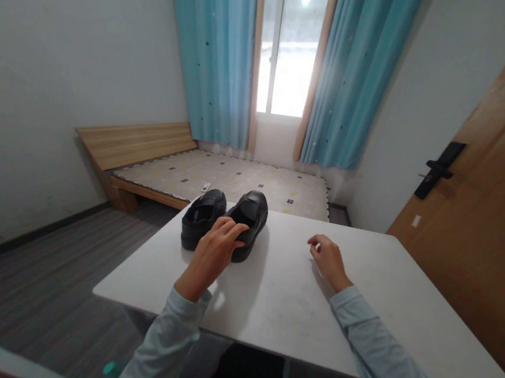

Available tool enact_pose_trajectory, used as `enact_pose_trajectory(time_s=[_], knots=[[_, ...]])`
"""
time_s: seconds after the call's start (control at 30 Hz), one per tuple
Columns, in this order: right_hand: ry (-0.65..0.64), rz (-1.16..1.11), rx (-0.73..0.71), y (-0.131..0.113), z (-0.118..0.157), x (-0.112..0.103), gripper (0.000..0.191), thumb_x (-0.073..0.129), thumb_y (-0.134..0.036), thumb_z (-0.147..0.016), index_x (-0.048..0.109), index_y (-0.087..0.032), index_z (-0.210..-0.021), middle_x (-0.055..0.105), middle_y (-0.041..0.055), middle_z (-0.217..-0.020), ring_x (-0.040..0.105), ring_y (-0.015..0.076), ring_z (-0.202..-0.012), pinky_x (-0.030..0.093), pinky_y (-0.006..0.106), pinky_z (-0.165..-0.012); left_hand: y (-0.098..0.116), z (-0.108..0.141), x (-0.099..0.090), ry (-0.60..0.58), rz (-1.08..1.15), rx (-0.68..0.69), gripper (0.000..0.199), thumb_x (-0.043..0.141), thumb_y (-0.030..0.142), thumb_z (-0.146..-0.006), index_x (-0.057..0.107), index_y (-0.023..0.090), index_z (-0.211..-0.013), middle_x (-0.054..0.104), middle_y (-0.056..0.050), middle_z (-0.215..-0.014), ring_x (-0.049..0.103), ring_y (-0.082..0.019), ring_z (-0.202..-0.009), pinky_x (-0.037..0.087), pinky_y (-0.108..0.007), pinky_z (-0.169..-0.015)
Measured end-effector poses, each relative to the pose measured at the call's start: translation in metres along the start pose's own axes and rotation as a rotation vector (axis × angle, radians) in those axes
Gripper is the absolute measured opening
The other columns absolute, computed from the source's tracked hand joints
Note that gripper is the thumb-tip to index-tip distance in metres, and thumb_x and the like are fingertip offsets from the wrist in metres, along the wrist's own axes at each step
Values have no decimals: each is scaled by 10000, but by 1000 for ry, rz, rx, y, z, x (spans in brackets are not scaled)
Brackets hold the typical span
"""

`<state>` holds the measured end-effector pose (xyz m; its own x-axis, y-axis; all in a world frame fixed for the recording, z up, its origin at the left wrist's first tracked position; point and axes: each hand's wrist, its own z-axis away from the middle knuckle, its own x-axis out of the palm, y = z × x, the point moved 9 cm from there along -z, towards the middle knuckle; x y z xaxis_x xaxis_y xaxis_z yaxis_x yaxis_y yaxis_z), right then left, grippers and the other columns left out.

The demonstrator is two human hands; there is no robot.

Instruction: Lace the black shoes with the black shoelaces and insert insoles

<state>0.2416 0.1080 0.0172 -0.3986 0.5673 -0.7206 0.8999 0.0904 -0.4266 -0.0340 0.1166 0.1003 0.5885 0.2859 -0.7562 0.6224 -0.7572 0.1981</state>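
Two black shoes are side by side at the far left of the white table (pixel 295 310). My left hand (pixel 216 246) grips the heel end of the right-hand shoe (pixel 256 211), fingers over its collar and thumb at the side. That shoe's toe points away from me, toward the bed. The left-hand shoe (pixel 191 227) stands just beside it, partly covered by my left hand. My right hand (pixel 328 260) rests on the tabletop to the right, apart from the shoes, its fingers loosely curled with nothing visible in them.
Beyond the table is a bed with a patterned mattress (pixel 231 173) and a wooden headboard (pixel 139 140). Blue curtains (pixel 225 46) flank a bright window (pixel 294 61). A wooden door (pixel 493 227) with a black handle (pixel 441 168) stands at the right. A green object (pixel 111 370) shows low at the left.
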Motion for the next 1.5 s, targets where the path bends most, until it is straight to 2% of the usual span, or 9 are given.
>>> enact_pose_trajectory(time_s=[0.27, 0.4, 0.57, 0.77, 0.97, 1.07, 1.2, 1.37, 1.5], knots=[[-43, -1, 5, 0, 0, 4, 184, 420, -157, -732, 596, -183, -781, 609, 37, -766, 533, 165, -620, 411, 309, -653, -43, 15, 28, -20, -14, -102, 266, 539, 173, -844, 549, 199, -1109, 576, -68, -1010, 479, -206, -1061, 498, -320, -845], [-38, -29, -21, 0, -1, 4, 194, 419, -134, -721, 600, -181, -771, 614, 41, -762, 543, 168, -632, 421, 306, -651, -64, 21, 33, -13, -16, -178, 296, 567, 196, -829, 536, 207, -1122, 567, -53, -979, 475, -212, -1053, 487, -330, -856], [-46, -72, -55, -1, -1, 7, 216, 411, -102, -700, 611, -164, -750, 625, 58, -750, 571, 181, -692, 431, 304, -687, -71, 19, 33, -31, -15, -213, 341, 609, 180, -794, 538, 212, -1126, 570, -54, -988, 475, -218, -1057, 465, -346, -885], [-75, -65, -58, -4, -1, 9, 219, 417, -100, -708, 621, -155, -766, 626, 62, -751, 575, 178, -687, 426, 296, -690, -68, 13, 35, -142, -84, -240, 338, 632, 176, -777, 545, 203, -1103, 590, -60, -1016, 488, -221, -1082, 444, -332, -903], [-74, -56, -71, -8, -1, 6, 216, 422, -88, -703, 620, -155, -758, 627, 61, -743, 575, 180, -688, 424, 296, -689, -49, 4, 23, -193, -203, -227, 255, 620, 210, -797, 575, 163, -1044, 603, -84, -965, 536, -232, -1013, 440, -336, -864], [-74, -60, -80, -9, 0, 5, 220, 419, -79, -706, 617, -161, -757, 629, 57, -745, 576, 177, -688, 425, 293, -688, -30, -5, 8, -116, -270, -201, 234, 606, 221, -811, 589, 152, -1034, 604, -90, -952, 554, -232, -952, 428, -362, -865], [-83, -67, -93, -11, 0, 5, 222, 419, -66, -702, 612, -162, -757, 623, 50, -736, 573, 172, -681, 423, 288, -683, -4, -16, -3, -34, -225, -133, 165, 567, 242, -844, 610, 161, -982, 618, -73, -935, 563, -216, -917, 426, -344, -827], [-104, -80, -102, -12, -1, 6, 213, 428, -49, -697, 602, -166, -734, 614, 38, -719, 569, 165, -668, 420, 278, -662, 25, -27, -1, -21, -138, -40, 163, 482, 257, -896, 618, 171, -920, 631, -52, -897, 569, -184, -870, 421, -298, -766], [-108, -114, -126, -15, -1, 6, 216, 430, -39, -704, 601, -169, -729, 616, 37, -718, 568, 161, -669, 423, 269, -657, 53, -34, 15, -99, -75, 32, 190, 438, 262, -918, 606, 175, -898, 630, -34, -857, 585, -145, -804, 427, -245, -707]])
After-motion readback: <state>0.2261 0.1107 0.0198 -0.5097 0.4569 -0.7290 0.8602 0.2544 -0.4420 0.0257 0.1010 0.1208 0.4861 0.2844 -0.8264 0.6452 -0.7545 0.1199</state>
